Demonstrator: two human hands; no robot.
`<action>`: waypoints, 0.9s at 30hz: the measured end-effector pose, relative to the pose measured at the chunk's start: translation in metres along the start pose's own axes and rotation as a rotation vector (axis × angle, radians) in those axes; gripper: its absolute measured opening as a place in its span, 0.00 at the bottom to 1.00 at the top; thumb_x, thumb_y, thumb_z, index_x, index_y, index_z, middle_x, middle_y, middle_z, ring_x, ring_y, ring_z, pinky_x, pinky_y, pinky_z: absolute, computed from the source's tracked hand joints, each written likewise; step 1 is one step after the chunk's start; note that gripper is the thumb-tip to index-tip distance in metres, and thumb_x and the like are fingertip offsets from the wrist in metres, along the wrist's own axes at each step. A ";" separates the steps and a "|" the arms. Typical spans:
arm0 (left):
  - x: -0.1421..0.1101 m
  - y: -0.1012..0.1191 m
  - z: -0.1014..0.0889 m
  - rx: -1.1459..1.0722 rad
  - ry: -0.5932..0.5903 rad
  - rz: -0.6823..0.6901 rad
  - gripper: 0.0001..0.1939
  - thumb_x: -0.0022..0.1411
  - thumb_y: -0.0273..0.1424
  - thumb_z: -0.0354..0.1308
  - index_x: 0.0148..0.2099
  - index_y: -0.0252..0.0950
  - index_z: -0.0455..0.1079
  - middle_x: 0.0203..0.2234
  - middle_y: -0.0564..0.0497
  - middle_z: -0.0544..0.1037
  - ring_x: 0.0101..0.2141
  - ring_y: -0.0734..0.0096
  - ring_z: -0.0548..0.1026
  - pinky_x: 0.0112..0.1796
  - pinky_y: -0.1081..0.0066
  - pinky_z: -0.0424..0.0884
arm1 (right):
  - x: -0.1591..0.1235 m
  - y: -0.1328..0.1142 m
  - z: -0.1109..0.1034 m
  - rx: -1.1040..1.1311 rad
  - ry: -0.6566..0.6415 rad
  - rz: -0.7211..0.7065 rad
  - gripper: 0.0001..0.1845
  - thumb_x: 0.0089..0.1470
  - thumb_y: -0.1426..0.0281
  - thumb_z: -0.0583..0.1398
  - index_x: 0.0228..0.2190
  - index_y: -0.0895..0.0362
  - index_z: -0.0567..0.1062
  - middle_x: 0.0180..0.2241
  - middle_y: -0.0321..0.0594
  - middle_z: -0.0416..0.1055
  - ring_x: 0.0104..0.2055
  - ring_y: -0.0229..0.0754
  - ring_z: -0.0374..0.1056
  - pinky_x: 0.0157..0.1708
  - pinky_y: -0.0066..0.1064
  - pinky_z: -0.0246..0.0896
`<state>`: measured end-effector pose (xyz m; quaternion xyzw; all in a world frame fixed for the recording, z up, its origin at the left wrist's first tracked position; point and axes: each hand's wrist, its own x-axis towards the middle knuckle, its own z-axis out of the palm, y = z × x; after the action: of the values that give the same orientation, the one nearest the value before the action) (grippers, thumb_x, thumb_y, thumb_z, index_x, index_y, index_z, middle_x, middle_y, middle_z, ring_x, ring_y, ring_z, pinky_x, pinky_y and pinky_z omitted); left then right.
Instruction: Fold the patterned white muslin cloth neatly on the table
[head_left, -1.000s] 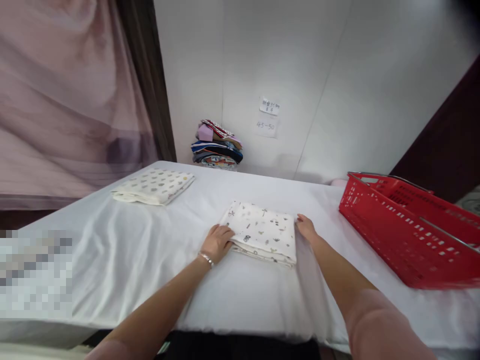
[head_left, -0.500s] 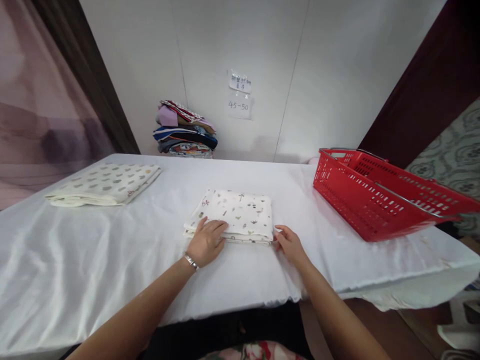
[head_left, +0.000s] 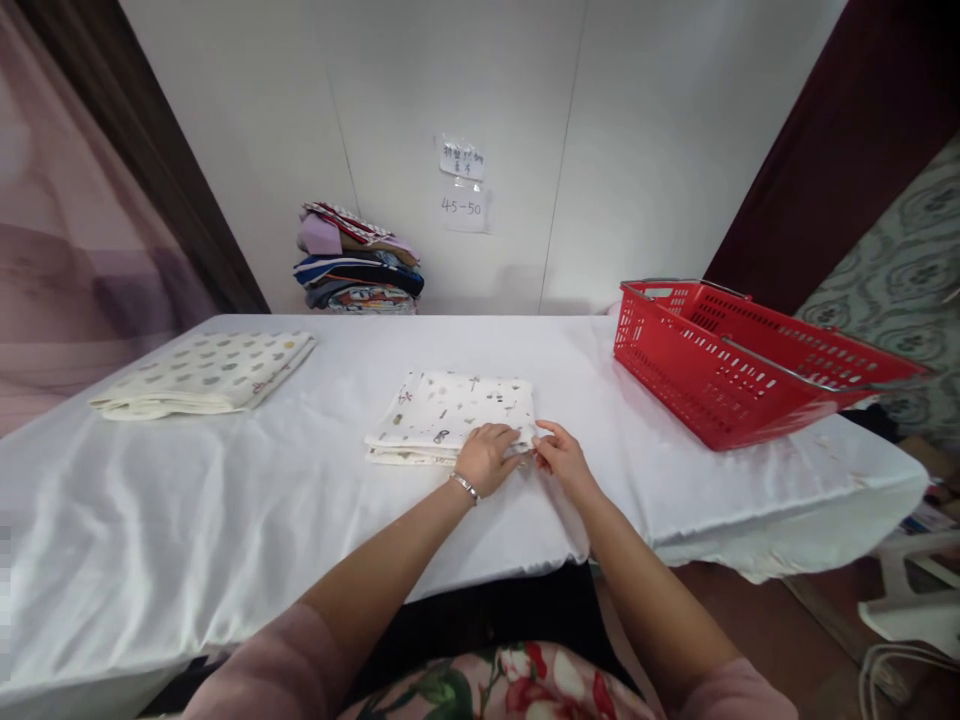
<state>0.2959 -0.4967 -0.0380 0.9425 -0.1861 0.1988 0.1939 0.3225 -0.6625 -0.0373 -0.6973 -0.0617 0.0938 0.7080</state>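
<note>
A white folded cloth (head_left: 457,405) with small scattered prints lies in front of me on the table. My left hand (head_left: 486,460), with a silver bracelet at its wrist, rests its fingers on top near the cloth's front right corner. Its thumb sits apart, by the front edge. At that same corner, my right hand (head_left: 561,458) has its thumb and fingers closed on the cloth's edge; the fingertips are partly hidden.
Another folded cream cloth (head_left: 217,370) with grey prints lies at the left of the white-covered table (head_left: 300,520). A red basket (head_left: 720,375) stands on the right. Behind the table rises a stack of folded fabrics (head_left: 358,260); paper signs (head_left: 463,208) hang on the wall.
My left hand has slid right along the cloth's front edge, close to my right hand. My right hand has closed on the corner. The view has shifted slightly.
</note>
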 end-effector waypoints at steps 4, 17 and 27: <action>0.012 -0.001 0.007 -0.066 -0.052 -0.151 0.10 0.59 0.34 0.52 0.40 0.37 0.71 0.34 0.49 0.75 0.37 0.66 0.70 0.39 0.68 0.64 | -0.004 0.010 -0.007 -0.051 0.061 -0.045 0.22 0.43 0.60 0.58 0.41 0.57 0.67 0.24 0.33 0.69 0.18 0.33 0.60 0.16 0.25 0.48; 0.012 0.000 0.002 -0.018 -0.066 -0.077 0.09 0.60 0.33 0.51 0.40 0.37 0.71 0.34 0.49 0.74 0.37 0.67 0.68 0.40 0.68 0.64 | -0.025 0.014 0.006 -1.000 0.071 -0.266 0.10 0.49 0.70 0.55 0.36 0.54 0.70 0.31 0.35 0.69 0.31 0.38 0.63 0.30 0.27 0.51; 0.004 0.003 0.004 0.144 -0.116 0.074 0.09 0.61 0.32 0.50 0.41 0.37 0.69 0.36 0.48 0.73 0.39 0.65 0.67 0.39 0.65 0.63 | -0.027 0.021 0.001 -0.944 0.116 -0.318 0.07 0.50 0.70 0.52 0.29 0.55 0.70 0.27 0.35 0.69 0.29 0.38 0.62 0.30 0.27 0.52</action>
<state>0.2993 -0.5020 -0.0384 0.9564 -0.2170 0.1635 0.1070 0.2951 -0.6668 -0.0572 -0.9275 -0.1635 -0.0925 0.3231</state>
